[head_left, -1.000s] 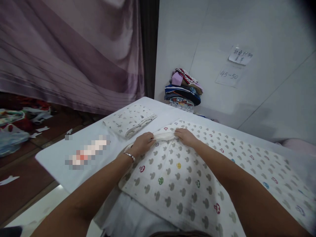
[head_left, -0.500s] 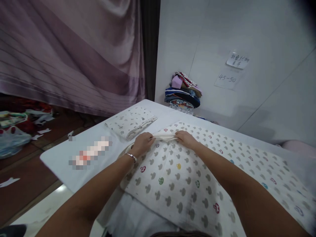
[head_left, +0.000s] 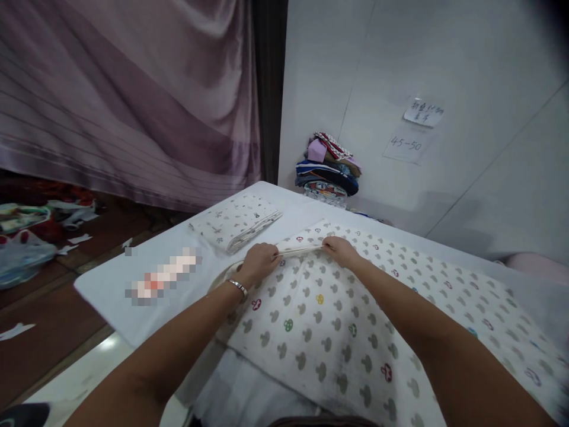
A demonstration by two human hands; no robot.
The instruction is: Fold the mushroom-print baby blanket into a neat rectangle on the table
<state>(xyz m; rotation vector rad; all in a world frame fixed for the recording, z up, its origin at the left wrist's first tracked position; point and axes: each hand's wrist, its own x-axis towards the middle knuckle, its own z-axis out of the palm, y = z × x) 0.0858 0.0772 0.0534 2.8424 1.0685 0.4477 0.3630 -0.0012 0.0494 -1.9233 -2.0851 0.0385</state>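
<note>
The left hand (head_left: 262, 261) has its fingers closed on a raised edge of mushroom-print cloth (head_left: 302, 308), and the right hand (head_left: 342, 250), at its 3 o'clock, pinches the same edge, fingertips and thumb close together. Between them the edge makes a narrow, nearly straight pale ridge. From this ridge the cloth spreads down to 6 o'clock, toward the wearer's body, with soft creases, while a long flat run reaches out to 4 o'clock across the white bench (head_left: 104, 281). A metal bracelet (head_left: 237, 287) circles the left wrist.

The step in hand looks like gripping and straightening that edge. From this hold, a next move would call for level hands and even tension, so that the layers do not slip or skew; how many layers are pinched cannot be told.

At the left hand's 11 o'clock lies a folded patterned cloth (head_left: 235, 222), its stacked layers showing on one side. At 9 o'clock is a pixelated item (head_left: 166, 276), too obscured to name. Farther out, at the right hand's 12 o'clock, a pile of folded fabrics (head_left: 328, 169) sits by the wall, with two paper notes (head_left: 423, 112) at 1 o'clock. A purplish curtain (head_left: 178, 101) hangs toward 10 o'clock.
</note>
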